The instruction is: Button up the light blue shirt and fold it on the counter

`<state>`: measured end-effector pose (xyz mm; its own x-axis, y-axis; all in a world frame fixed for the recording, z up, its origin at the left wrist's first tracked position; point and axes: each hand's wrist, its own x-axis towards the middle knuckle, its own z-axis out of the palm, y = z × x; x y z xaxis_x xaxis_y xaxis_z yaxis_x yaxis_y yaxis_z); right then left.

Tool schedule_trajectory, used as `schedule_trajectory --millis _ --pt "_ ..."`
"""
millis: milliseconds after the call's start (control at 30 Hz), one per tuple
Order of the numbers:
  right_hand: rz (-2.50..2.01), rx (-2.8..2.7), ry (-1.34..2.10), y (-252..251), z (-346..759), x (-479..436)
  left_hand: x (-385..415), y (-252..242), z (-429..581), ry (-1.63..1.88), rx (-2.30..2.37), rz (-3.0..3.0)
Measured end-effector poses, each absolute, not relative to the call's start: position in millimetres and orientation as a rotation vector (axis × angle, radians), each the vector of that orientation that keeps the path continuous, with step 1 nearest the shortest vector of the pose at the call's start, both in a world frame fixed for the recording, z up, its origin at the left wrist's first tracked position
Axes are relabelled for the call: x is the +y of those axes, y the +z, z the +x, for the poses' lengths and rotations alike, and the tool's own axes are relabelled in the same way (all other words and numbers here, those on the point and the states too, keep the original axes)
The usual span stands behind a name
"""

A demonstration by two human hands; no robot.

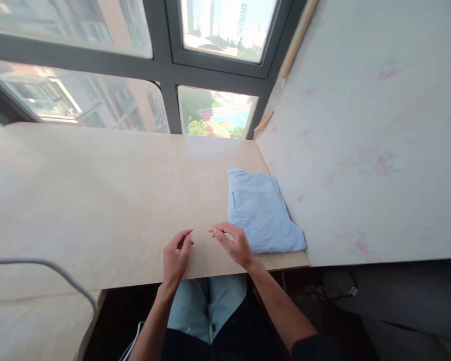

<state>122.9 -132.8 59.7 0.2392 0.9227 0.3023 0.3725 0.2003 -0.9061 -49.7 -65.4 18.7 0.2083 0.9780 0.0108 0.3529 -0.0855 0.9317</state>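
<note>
A folded light blue garment (pixel 261 213), with a pocket outline on its upper side, lies flat on the pale wooden tabletop (pixel 108 200) beside the wall. My left hand (pixel 177 255) hovers near the front edge of the tabletop, its fingers curled in toward the thumb with nothing visible in them. Just left of the garment is my right hand (pixel 235 243), thumb and fingertips brought together, also with nothing visible in it. It overlaps the garment's lower left edge in view; whether it touches the cloth I cannot tell. A small gap separates the two hands.
A white wall with faint pink flowers (pixel 361 150) borders the tabletop on the right. Dark-framed windows (pixel 218 75) stand along the back. A grey curved tube or cable (pixel 60 271) arches over the front left. Below the edge are my legs (pixel 206 301).
</note>
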Motion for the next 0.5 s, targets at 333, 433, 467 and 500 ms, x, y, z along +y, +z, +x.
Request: schedule_trajectory --millis 333,433,467,500 --pt "-1.961 -1.054 -0.059 47 283 -172 -103 36 51 0.466 1.117 1.795" --pt "-2.011 -0.990 0.007 26 305 -184 -98 45 70 0.329 1.174 1.860" --pt "-2.028 -0.971 0.041 20 308 -187 -96 46 74 0.297 1.182 1.887" --pt "-2.047 -0.959 0.067 15 310 -189 -93 47 77 0.273 1.189 1.911"
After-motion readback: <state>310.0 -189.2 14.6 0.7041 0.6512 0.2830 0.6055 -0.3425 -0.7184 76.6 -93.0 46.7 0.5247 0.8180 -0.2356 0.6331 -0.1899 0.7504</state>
